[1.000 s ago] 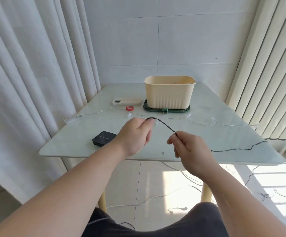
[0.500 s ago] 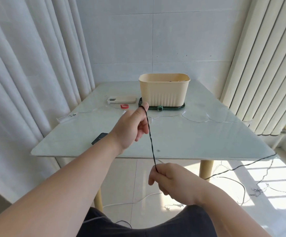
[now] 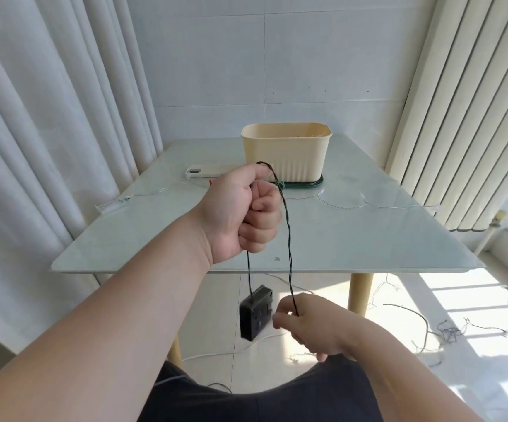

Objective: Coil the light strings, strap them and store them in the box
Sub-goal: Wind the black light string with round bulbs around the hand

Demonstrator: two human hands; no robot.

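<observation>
The black battery pack (image 3: 255, 313) that lay on the near left of the glass table (image 3: 368, 239) a second ago is now off it. It dangles in the air below the near table edge, hanging by its own lead. The right hand (image 3: 313, 324), which was level with the left hand (image 3: 240, 211) and just beside it, has dropped low towards the lap, drawing out a long run of the black light string (image 3: 287, 239). My reading is that the first turn of the coil is being measured out, with strapping and storing still ahead.

The left hand is raised over the near half of the table, its fingers clenched round the string. The string arches over the top of this fist. One strand drops from under the fist to the battery pack; the other runs down the right side of the fist to the right hand, which pinches it between thumb and fingertips. The rest of the string trails out of sight.

The cream box (image 3: 286, 156) stands at the far middle of the table, well apart from both hands, and a clear-wire light string (image 3: 341, 205) lies uncoiled just in front of it.
</observation>
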